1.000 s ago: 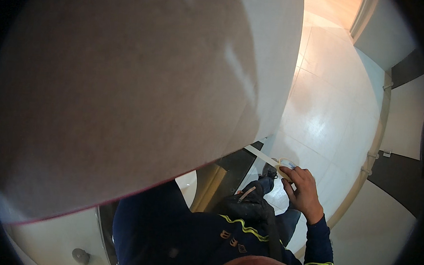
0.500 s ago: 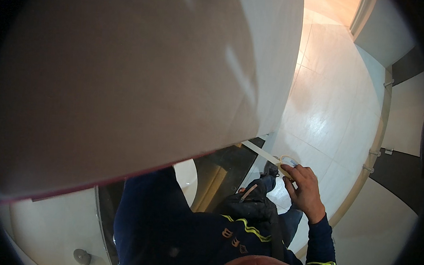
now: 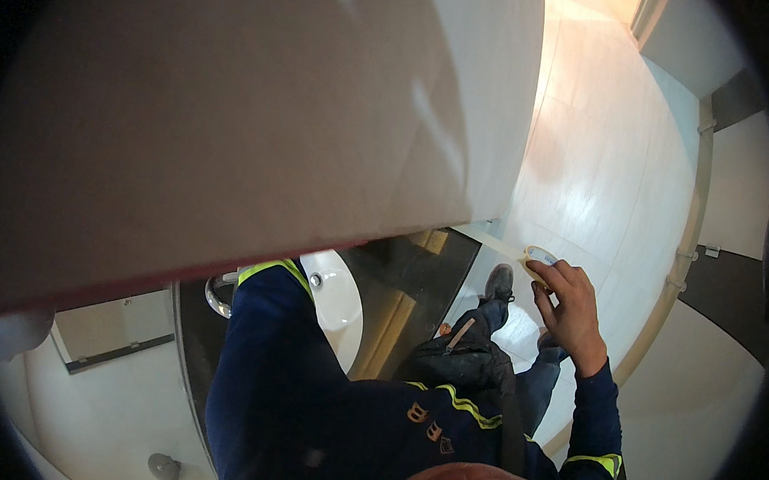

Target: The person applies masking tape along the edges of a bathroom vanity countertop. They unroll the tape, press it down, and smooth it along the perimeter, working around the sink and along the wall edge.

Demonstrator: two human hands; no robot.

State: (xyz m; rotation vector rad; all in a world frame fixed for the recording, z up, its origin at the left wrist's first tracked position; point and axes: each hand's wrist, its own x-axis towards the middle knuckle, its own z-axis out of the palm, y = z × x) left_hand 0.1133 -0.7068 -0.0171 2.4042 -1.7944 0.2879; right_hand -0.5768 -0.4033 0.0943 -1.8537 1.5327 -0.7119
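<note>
My right hand (image 3: 568, 306) is closed on a roll of tape (image 3: 539, 256), pinched between thumb and fingers. From the roll a pale strip of tape (image 3: 491, 240) runs left to the lower edge of a large flat panel (image 3: 260, 120), which fills the upper left. My left forearm (image 3: 269, 321), in a dark blue sleeve with a yellow reflective band, reaches up under that panel. The panel hides my left hand.
Below the panel lies a dark countertop (image 3: 413, 272) with a white washbasin (image 3: 338, 303) and a chrome tap (image 3: 214, 296). A black bag (image 3: 461, 357) hangs at my front. Pale floor tiles (image 3: 580, 155) stretch away, with partition panels (image 3: 734, 206) on the right.
My right hand and the tape roll have moved farther from my body and a little right. The panel's edge sits higher, showing more of the washbasin and the tap.
</note>
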